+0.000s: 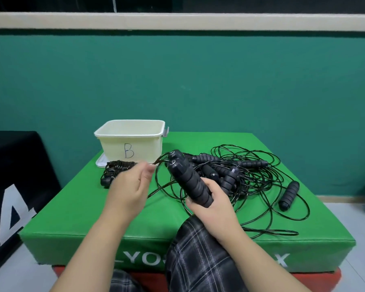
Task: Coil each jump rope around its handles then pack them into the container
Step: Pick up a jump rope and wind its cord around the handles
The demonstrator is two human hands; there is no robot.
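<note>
Black foam handle pair (189, 180) gripped in right hand (214, 204), frame centre; left hand (131, 186) pinches its cord (159, 161) near cream container (133, 140).

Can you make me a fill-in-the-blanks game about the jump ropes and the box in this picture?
1. The letter on the cream container is ____.
2. The right hand holds ____ black handles together.
3. The already coiled jump rope lies just in front of the ____.
4. The loose ropes lie on a ____ mat.

Missing words: B; two; container; green
</note>
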